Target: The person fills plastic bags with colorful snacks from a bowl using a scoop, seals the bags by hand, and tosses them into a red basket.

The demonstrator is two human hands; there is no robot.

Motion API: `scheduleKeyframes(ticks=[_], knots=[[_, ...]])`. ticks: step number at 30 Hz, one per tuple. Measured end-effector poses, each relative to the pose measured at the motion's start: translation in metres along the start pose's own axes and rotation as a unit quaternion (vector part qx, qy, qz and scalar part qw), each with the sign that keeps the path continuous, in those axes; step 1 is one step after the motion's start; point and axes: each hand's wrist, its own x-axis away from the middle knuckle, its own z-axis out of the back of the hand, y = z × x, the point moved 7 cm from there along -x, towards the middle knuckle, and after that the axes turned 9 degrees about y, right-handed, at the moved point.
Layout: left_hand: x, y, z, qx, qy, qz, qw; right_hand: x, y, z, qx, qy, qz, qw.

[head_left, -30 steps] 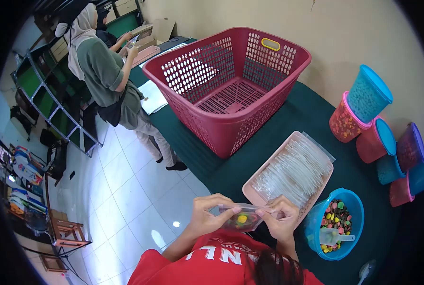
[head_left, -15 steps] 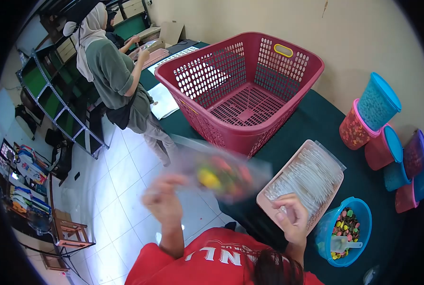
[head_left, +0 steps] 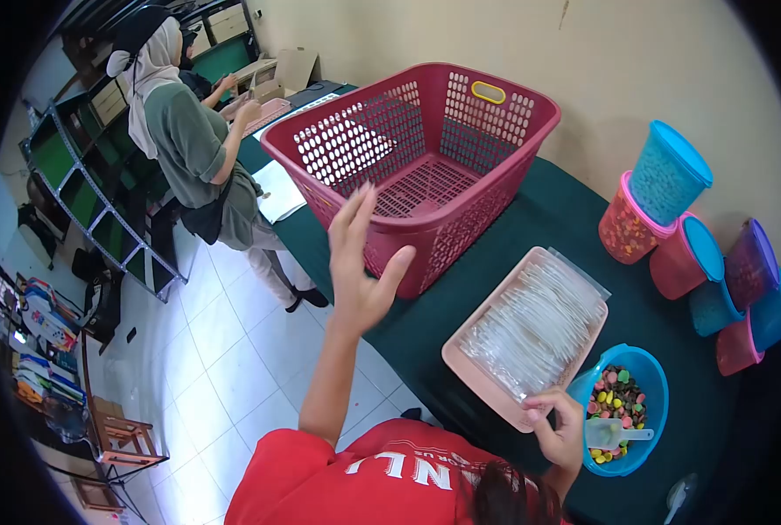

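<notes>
My left hand point(head_left: 360, 271) is raised beside the near wall of the large maroon plastic basket point(head_left: 487, 210). Its fingers are stretched out with the thumb apart, and nothing is in it. My right hand point(head_left: 559, 430) is at the near corner of a pink tray point(head_left: 487, 391). Its thumb and forefinger are pinched at the near end of a stack of clear plastic bags point(head_left: 535, 328). Right beside that hand stands a blue tub point(head_left: 657, 437) of colourful candies point(head_left: 618, 407), with a clear scoop point(head_left: 614, 433) lying on them.
Lidded coloured tubs point(head_left: 671, 175) are stacked along the wall on the right. On the dark green table point(head_left: 574, 197), a spoon-like utensil point(head_left: 678, 497) lies at the lower right. A person in a green top point(head_left: 189, 131) stands at the far left, another person partly hidden beyond.
My left hand has moved toward the basket and opened; the bag of candies it held is out of sight. My right hand has lowered to the tray's near corner and its fingers have closed.
</notes>
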Motion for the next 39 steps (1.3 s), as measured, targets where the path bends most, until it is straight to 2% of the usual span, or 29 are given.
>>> scheduleKeyframes(ticks=[2,3,4,5,6,7,9,10,12,13,15,17,19,20,22,26,28,29,31,32,34,35,37,39], knots=[[0.04,0.011,0.005,0.147,0.063,0.075,0.984,0.009,-0.002,0.032,0.03,0.052,0.002,0.998],[0.063,0.024,-0.007,0.164,0.01,0.116,0.98,0.015,0.004,0.047,0.022,0.084,-0.017,0.996],[0.088,0.038,-0.031,0.135,-0.108,0.084,0.981,0.02,0.008,0.061,0.039,0.1,-0.033,0.994],[0.124,0.043,-0.061,0.166,-0.237,0.139,0.947,0.026,0.011,0.074,0.056,0.114,-0.05,0.991],[0.164,0.045,-0.083,0.112,-0.329,0.142,0.927,0.03,0.013,0.085,0.082,0.109,-0.046,0.99],[0.225,0.032,-0.1,-0.012,-0.373,0.001,0.928,0.032,0.013,0.09,0.082,0.104,-0.046,0.99],[0.252,0.027,-0.121,-0.109,-0.57,0.079,0.81,0.034,0.011,0.099,0.094,0.088,-0.038,0.991],[0.25,0.03,-0.123,-0.111,-0.569,0.08,0.811,0.036,0.01,0.1,0.093,0.068,-0.036,0.993],[0.262,0.027,-0.127,-0.098,-0.633,0.154,0.752,0.039,0.016,0.103,0.092,0.042,-0.03,0.994],[0.261,0.029,-0.13,-0.1,-0.634,0.157,0.751,0.042,0.018,0.103,0.093,0.018,-0.025,0.995],[0.259,0.03,-0.14,-0.193,-0.633,0.121,0.74,0.045,0.023,0.104,0.081,0.004,-0.046,0.996],[0.263,0.033,-0.152,-0.222,-0.613,0.128,0.748,0.048,0.022,0.101,0.092,-0.048,0.003,0.995],[0.274,0.032,-0.159,-0.269,-0.609,0.228,0.711,0.052,0.016,0.104,0.095,-0.054,0.028,0.994],[0.281,0.037,-0.166,-0.269,-0.609,0.228,0.711,0.054,0.016,0.105,0.075,-0.061,0.025,0.995],[0.288,0.04,-0.17,-0.324,-0.55,0.243,0.731,0.058,0.014,0.108,0.061,-0.067,0.044,0.995],[0.3,0.025,-0.174,-0.337,-0.524,0.24,0.744,0.069,0.018,0.116,0.056,-0.07,0.04,0.995],[0.286,0.024,-0.169,-0.259,-0.432,0.279,0.818,0.073,0.017,0.121,0.057,-0.071,0.05,0.995],[0.283,0.027,-0.168,-0.259,-0.432,0.278,0.818,0.075,0.015,0.123,0.058,-0.071,0.061,0.994],[0.267,0.033,-0.16,-0.191,-0.318,0.323,0.871,0.078,0.017,0.129,0.056,-0.062,0.054,0.995],[0.272,0.027,-0.164,-0.19,-0.319,0.32,0.871,0.08,0.019,0.131,0.053,-0.055,0.047,0.996],[0.278,0.008,-0.163,-0.055,-0.159,0.407,0.898,0.083,0.025,0.133,0.047,-0.043,0.042,0.997],[0.282,0.005,-0.166,-0.054,-0.159,0.407,0.898,0.084,0.026,0.135,0.04,-0.035,0.039,0.998],[0.298,-0.008,-0.168,0.076,-0.079,0.566,0.817,0.083,0.023,0.135,0.05,-0.041,0.043,0.997],[0.299,-0.006,-0.168,0.127,-0.054,0.585,0.799,0.082,0.022,0.135,0.06,-0.047,0.044,0.996]])
